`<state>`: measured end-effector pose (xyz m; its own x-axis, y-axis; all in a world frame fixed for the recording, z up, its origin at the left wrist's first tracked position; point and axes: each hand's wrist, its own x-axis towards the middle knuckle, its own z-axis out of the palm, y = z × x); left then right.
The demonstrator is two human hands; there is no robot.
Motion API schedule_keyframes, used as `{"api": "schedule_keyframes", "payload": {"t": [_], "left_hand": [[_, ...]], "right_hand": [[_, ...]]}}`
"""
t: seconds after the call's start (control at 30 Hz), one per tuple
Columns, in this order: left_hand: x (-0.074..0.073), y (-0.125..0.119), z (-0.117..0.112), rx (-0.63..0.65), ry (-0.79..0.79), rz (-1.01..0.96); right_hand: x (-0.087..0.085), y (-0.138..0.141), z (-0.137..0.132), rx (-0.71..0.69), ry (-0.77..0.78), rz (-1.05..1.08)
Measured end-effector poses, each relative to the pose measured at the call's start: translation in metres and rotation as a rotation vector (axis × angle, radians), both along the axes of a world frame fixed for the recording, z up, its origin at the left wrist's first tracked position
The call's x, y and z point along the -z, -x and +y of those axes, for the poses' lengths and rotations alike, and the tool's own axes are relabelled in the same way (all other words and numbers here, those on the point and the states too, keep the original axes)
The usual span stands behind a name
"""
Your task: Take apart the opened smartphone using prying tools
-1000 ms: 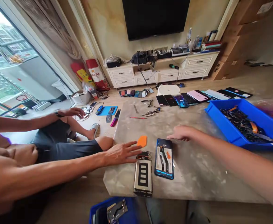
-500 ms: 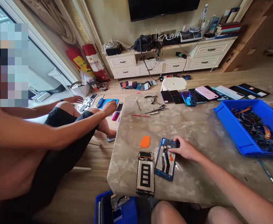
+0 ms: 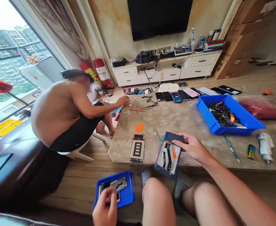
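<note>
My right hand (image 3: 194, 147) grips the top end of a blue phone frame (image 3: 169, 154) with its back off, held tilted over the table's near edge above my knees. My left hand (image 3: 105, 208) is low in the view, its fingers curled down onto dark parts in a small blue tray (image 3: 128, 194) on the floor; what they pinch is hidden. On the table lie an opened phone showing its battery (image 3: 138, 148) and an orange pick (image 3: 139, 127), left of the frame.
Another person sits on a white stool (image 3: 78, 153) at the left, one hand (image 3: 123, 100) on the table's far corner. A blue bin of parts (image 3: 246, 117), a row of phones (image 3: 182, 94), hand tools (image 3: 149, 105), a lighter (image 3: 251, 151) and a red bag (image 3: 262, 109) lie on the table.
My right hand closed on the blue phone frame and lifted it off the table toward me. My left hand came into view at the floor tray. The other person drew back to the far corner.
</note>
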<state>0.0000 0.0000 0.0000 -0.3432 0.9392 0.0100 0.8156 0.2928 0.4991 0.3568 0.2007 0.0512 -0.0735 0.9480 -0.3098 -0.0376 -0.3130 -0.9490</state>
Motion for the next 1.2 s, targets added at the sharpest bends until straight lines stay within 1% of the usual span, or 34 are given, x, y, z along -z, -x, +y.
{"api": "schedule_keyframes", "payload": {"t": [0.07,0.13,0.2,0.27,0.37,0.47,0.57,0.63,0.67,0.73,0.83,0.9,0.97,1.0,1.07,1.13,1.2], "left_hand": [[-0.007,-0.009,0.041,0.029,0.035,0.060],[-0.015,-0.028,0.082,0.093,0.092,0.141],[-0.024,-0.053,0.118,0.081,0.169,0.243],[-0.032,-0.076,0.144,0.050,0.248,0.322],[-0.038,-0.097,0.168,0.033,0.339,0.395],[-0.038,-0.103,0.182,0.051,0.380,0.426],[-0.034,-0.103,0.190,0.063,0.393,0.430],[-0.032,-0.102,0.193,0.064,0.391,0.420],[-0.030,-0.101,0.194,0.063,0.388,0.411],[-0.029,-0.099,0.196,0.056,0.380,0.386],[-0.031,-0.094,0.197,0.053,0.359,0.327],[-0.040,-0.090,0.192,0.077,0.334,0.267],[-0.056,-0.088,0.178,0.116,0.303,0.185],[-0.067,-0.088,0.166,0.137,0.280,0.140],[-0.093,-0.092,0.133,0.178,0.208,0.052],[-0.119,-0.101,0.090,0.210,0.120,-0.020],[-0.138,-0.114,0.045,0.214,0.039,-0.065]], "right_hand": [[0.008,-0.014,-0.010,0.018,0.055,0.011],[0.019,-0.030,-0.012,0.062,0.122,0.006],[0.029,-0.046,-0.006,0.117,0.176,-0.024],[0.038,-0.060,0.003,0.156,0.204,-0.065],[0.045,-0.075,0.022,0.187,0.207,-0.130],[0.046,-0.083,0.045,0.212,0.159,-0.201],[0.038,-0.086,0.063,0.241,0.080,-0.256],[0.028,-0.082,0.064,0.259,0.033,-0.271],[0.024,-0.078,0.059,0.261,0.011,-0.268],[0.014,-0.066,0.039,0.237,-0.031,-0.238],[0.005,-0.044,-0.011,0.148,-0.076,-0.130],[0.001,-0.029,-0.048,0.120,-0.077,-0.058],[-0.005,-0.014,-0.083,0.108,-0.062,0.005],[-0.009,-0.006,-0.099,0.093,-0.055,0.036],[-0.022,0.011,-0.128,0.036,-0.048,0.096],[-0.039,0.028,-0.152,-0.016,-0.061,0.128],[-0.055,0.044,-0.170,-0.060,-0.108,0.155]]}}
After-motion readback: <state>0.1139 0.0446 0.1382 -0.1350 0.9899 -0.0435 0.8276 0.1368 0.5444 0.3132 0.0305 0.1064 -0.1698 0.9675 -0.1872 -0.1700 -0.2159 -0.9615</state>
